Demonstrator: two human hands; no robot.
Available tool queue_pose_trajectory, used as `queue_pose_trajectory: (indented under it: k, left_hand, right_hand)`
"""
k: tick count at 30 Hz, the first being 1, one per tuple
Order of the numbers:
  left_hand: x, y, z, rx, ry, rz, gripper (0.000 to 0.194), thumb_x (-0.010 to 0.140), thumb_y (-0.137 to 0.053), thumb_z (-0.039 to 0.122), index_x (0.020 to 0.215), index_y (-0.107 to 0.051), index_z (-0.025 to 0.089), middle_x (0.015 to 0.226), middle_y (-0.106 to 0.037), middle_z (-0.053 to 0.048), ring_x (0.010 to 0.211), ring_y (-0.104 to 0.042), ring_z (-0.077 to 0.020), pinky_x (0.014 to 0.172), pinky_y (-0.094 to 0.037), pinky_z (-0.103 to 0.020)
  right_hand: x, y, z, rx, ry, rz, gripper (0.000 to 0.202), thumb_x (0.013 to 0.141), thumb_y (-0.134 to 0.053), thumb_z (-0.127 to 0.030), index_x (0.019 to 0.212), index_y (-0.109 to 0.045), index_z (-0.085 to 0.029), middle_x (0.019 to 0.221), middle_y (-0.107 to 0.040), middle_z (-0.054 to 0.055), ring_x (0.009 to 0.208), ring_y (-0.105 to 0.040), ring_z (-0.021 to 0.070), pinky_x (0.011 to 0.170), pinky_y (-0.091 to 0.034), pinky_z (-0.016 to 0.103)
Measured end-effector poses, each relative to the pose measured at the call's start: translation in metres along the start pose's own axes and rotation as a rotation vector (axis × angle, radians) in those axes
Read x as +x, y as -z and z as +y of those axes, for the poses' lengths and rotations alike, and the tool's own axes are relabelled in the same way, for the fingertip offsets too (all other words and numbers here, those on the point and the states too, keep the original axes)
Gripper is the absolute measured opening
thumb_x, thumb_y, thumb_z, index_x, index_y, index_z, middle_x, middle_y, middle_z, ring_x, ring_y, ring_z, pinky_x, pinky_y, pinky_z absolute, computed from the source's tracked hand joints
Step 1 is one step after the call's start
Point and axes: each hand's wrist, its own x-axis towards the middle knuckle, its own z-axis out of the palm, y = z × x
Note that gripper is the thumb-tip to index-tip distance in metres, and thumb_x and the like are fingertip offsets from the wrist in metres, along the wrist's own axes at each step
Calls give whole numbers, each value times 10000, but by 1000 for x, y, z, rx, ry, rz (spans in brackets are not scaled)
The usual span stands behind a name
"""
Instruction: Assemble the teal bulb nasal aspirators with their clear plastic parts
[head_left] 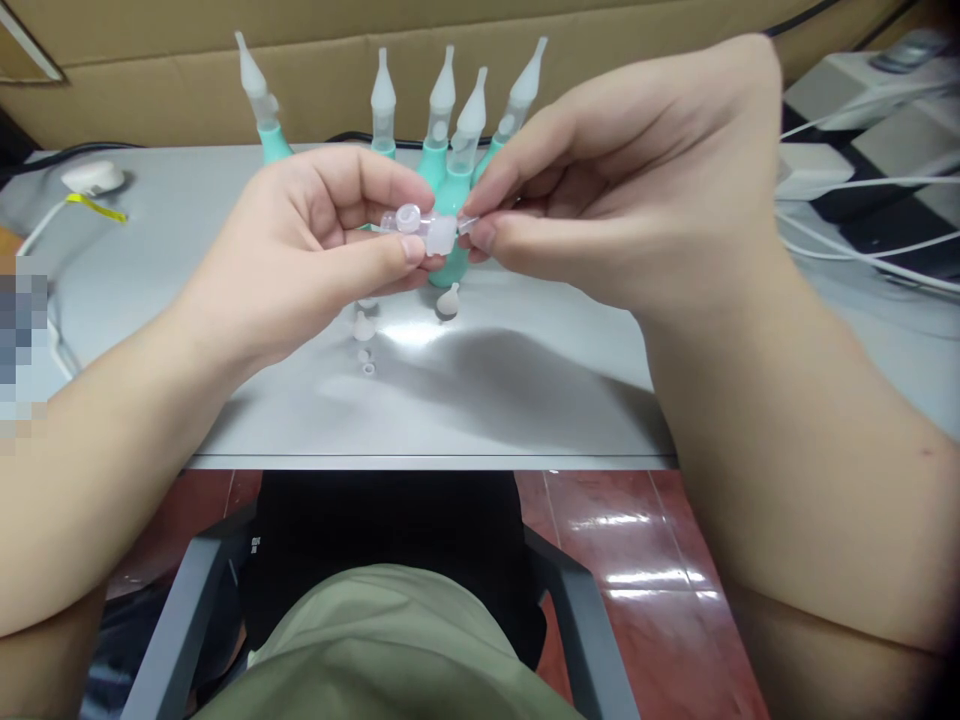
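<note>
Between the thumb and fingers of my left hand (322,220) is a clear plastic tube fitting (429,230) with a round side port. My right hand (570,190) pinches a small translucent tip (468,225) at the fitting's right end; I cannot tell whether the two parts touch. Just behind my hands stands a nasal aspirator (454,185) with a teal bulb and a white pointed nozzle. Several more like it stand behind, one of them an aspirator (262,105) farther left. Small white parts lie below my hands, among them a drop-shaped piece (448,300) and a ring (368,369).
The grey table (420,420) ends in a straight front edge, with a chair (390,560) in front of it. Cardboard (315,90) lines the back. A white device (93,178) with a cable sits at left. White adapters (817,170) and cables crowd the right.
</note>
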Motion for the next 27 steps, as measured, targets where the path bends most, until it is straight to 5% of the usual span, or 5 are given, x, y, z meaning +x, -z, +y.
queue_pose_trajectory:
  k: [8,14,22,27]
  left_hand:
    - [2,0,1,16,11,45,199,901,-959,53,1003,-893,210,885,-850,9,820,-857,-159,792,-683,-296]
    - [2,-2,0,13,16,16,232,873,-979,57,978,-875,236,878,-855,49,827,-842,-139,809,-694,-275]
    - [2,6,1,129,-73,-79,207,990,-855,40,1116,-896,199,1036,-920,-11,884,-843,-163,824,-703,-338]
    - [-2,8,3,582,-215,-158,232,888,-890,188,1111,-951,212,902,-860,-41,750,-708,-194,711,-581,-396]
  right_hand:
    - [1,4,1,-108,45,-23,170,1045,-931,-171,923,-924,-290,988,-862,-7,835,-709,166,835,-604,332]
    - [3,-9,7,-56,125,114,298,794,-1107,-107,777,-848,-255,832,-785,18,732,-667,159,664,-538,321]
    - [8,-7,18,49,256,84,223,766,-807,-59,784,-822,-281,799,-719,-20,695,-618,119,607,-399,314]
    - [8,-4,14,90,193,-9,241,769,-714,-29,795,-865,-215,759,-727,-54,667,-581,52,584,-355,249]
